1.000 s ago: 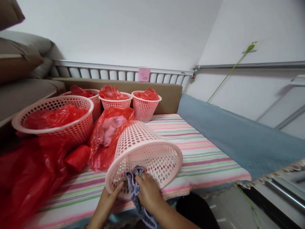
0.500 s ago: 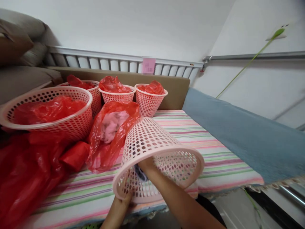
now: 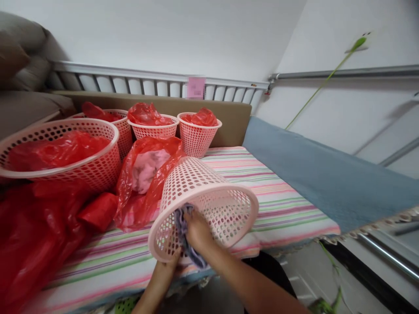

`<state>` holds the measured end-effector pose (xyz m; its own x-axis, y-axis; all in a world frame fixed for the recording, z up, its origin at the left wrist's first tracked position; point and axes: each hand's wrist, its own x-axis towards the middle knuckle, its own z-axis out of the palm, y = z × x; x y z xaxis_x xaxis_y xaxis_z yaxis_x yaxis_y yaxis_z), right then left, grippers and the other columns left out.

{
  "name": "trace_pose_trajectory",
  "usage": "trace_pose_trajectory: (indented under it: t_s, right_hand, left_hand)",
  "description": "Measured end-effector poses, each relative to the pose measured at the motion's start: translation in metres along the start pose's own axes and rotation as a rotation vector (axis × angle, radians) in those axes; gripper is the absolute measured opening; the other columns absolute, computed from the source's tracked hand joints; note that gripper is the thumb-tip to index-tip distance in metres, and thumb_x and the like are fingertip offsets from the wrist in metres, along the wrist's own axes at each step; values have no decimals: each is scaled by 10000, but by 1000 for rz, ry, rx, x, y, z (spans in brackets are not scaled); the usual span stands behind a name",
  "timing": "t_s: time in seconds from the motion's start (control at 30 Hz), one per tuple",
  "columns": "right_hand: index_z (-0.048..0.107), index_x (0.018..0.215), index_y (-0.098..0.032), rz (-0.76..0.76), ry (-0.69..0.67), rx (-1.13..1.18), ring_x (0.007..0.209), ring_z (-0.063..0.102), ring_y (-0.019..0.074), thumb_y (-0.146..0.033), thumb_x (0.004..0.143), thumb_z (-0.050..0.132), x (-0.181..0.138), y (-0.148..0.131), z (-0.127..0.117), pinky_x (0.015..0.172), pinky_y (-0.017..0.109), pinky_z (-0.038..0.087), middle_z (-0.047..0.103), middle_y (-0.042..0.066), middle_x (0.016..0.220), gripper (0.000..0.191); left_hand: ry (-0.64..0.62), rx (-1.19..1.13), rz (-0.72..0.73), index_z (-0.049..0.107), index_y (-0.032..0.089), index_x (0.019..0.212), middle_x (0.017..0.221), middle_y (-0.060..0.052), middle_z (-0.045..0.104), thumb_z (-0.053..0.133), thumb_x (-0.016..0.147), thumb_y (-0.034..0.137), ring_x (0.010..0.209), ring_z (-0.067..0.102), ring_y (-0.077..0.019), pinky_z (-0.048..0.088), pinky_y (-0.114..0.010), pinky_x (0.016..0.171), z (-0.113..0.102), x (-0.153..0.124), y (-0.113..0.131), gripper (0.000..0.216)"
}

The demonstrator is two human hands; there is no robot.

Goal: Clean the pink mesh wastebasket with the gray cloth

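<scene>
A pink perforated plastic basket (image 3: 196, 183) lies on its side on the striped cloth (image 3: 278, 192), its mouth towards me. At the lower left of its rim, my left hand (image 3: 172, 259) is closed around the edge. My right hand (image 3: 196, 229) is inside the mouth, fingers closed on a grey-purple cloth rag (image 3: 183, 231) that touches the basket's inner wall near the rim. Behind the basket, to the left, an opened red plastic bag (image 3: 150, 174) holds a crumpled pink cloth (image 3: 149, 170) with dark smudges.
Several upright pink baskets stand at the back and left, among them a large basket (image 3: 113, 144) and a smaller basket (image 3: 198, 137), with red bags inside. Loose red plastic (image 3: 42, 235) covers the left. A blue-covered edge (image 3: 314, 161) borders the right, beside a green stem (image 3: 322, 87).
My right hand has come from deeper inside the basket up towards the rim, bringing the rag into fuller view. The whole scene has shifted slightly left.
</scene>
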<state>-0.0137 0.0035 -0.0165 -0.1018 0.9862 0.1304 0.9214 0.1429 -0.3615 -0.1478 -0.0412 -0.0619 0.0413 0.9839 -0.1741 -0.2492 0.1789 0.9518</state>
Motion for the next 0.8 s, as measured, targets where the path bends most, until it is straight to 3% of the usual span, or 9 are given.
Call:
trace_pose_trajectory:
  t_s: [0.13, 0.23, 0.3, 0.37, 0.47, 0.63, 0.8]
  right_hand:
    - [594, 980, -210, -7, -9, -73, 1006, 479, 254, -77, 601, 503, -65, -1, 3, 851, 329, 369, 562, 84, 1025, 412]
    - [590, 977, -212, 1, -23, -75, 1001, 476, 250, -74, 589, 498, -80, 1, 1, 841, 326, 357, 560, 80, 1032, 422]
    - [593, 974, -213, -12, -54, -82, 995, 480, 249, -68, 588, 492, -80, 1, -2, 827, 322, 356, 564, 76, 1033, 425]
    - [598, 971, -218, -18, -79, -78, 994, 487, 251, -68, 591, 495, -78, -1, -5, 815, 320, 360, 571, 72, 1026, 421]
    - [589, 1009, -239, 46, -28, -10, 1024, 491, 250, -83, 599, 517, -76, -8, -5, 844, 324, 364, 564, 65, 1073, 444]
    - [574, 1101, -228, 77, 42, 87, 1078, 491, 250, -62, 588, 534, -54, -10, 10, 920, 331, 369, 534, 86, 1162, 541]
    - [517, 1234, -197, 31, 200, 232, 1204, 418, 267, -91, 709, 475, 16, 13, 18, 1012, 407, 314, 518, 112, 1254, 537]
  left_hand:
    - [-20, -19, 10, 520, 137, 1263, 1373, -159, 513, 756, 586, 526, 1355, 327, -303, 218, -402, 1145, -2, -3, 3, 816]
    - [-37, -44, 4, 491, 132, 1290, 1346, -168, 539, 777, 567, 515, 1306, 410, -322, 274, -428, 1121, -12, -5, 19, 867]
    - [-22, -23, -26, 468, 153, 1313, 1246, -158, 628, 790, 550, 506, 1216, 516, -343, 393, -456, 1043, -23, -8, 30, 900]
    - [8, 22, -135, 414, 168, 1353, 1123, -160, 697, 793, 539, 504, 1029, 643, -372, 539, -482, 841, -33, -11, 34, 958]
    - [6, 44, -275, 334, 212, 1396, 1154, -166, 679, 773, 561, 500, 793, 717, -347, 587, -442, 605, -37, -14, 26, 986]
    - [-54, 13, -214, 367, 219, 1386, 1295, -142, 590, 758, 557, 504, 986, 665, -325, 586, -382, 717, -17, -9, 4, 960]
    - [-84, 74, -219, 327, 194, 1407, 1335, -164, 542, 717, 601, 479, 952, 665, -344, 596, -398, 600, -14, -4, -2, 940]
